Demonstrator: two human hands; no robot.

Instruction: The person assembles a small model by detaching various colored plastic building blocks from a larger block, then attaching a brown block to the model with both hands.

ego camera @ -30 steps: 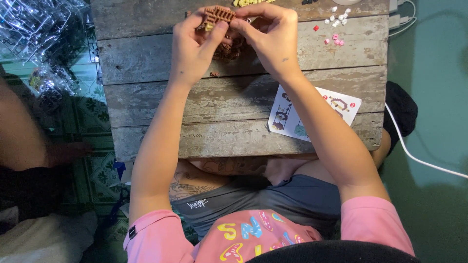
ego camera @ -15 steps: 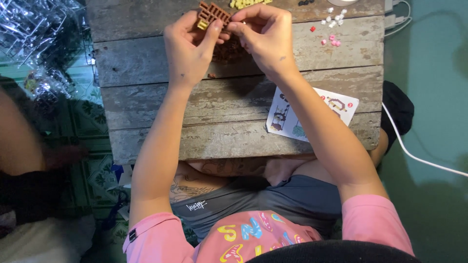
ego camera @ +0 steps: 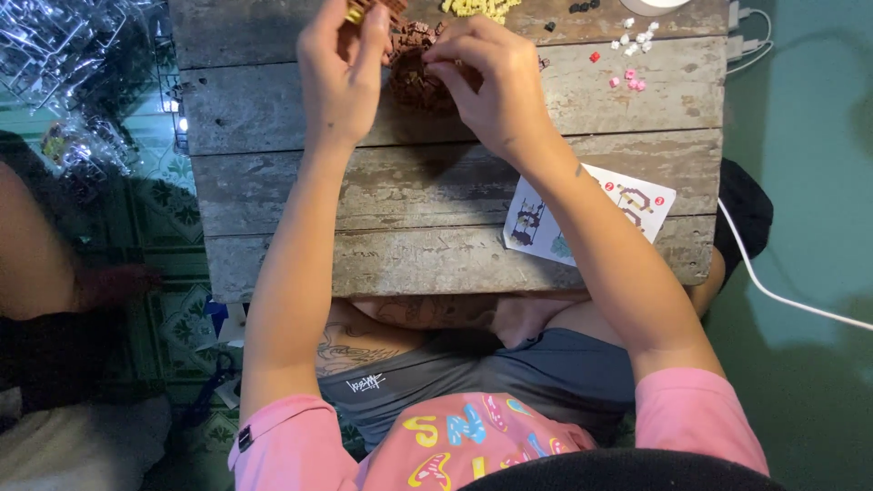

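My left hand (ego camera: 338, 68) is raised at the top of the view, its fingers pinched on a small brown brick assembly with a yellow bit (ego camera: 368, 9), partly cut off by the frame edge. My right hand (ego camera: 486, 77) hovers beside it over a pile of small brown bricks (ego camera: 414, 77) on the wooden table (ego camera: 409, 191), thumb and forefinger pinched together; whether a brick sits between them is hidden.
A printed instruction sheet (ego camera: 591, 214) lies at the table's near right. Yellow bricks (ego camera: 477, 7), white and pink bits (ego camera: 632, 55) lie at the far edge. A white cable (ego camera: 773, 291) runs on the right. Another person's leg (ego camera: 36, 245) is at left, clear plastic packaging (ego camera: 64, 55) beyond.
Both hands have moved further up and away, the left one carrying the brown assembly toward the top edge. The right hand has dropped off it toward the brown pile.
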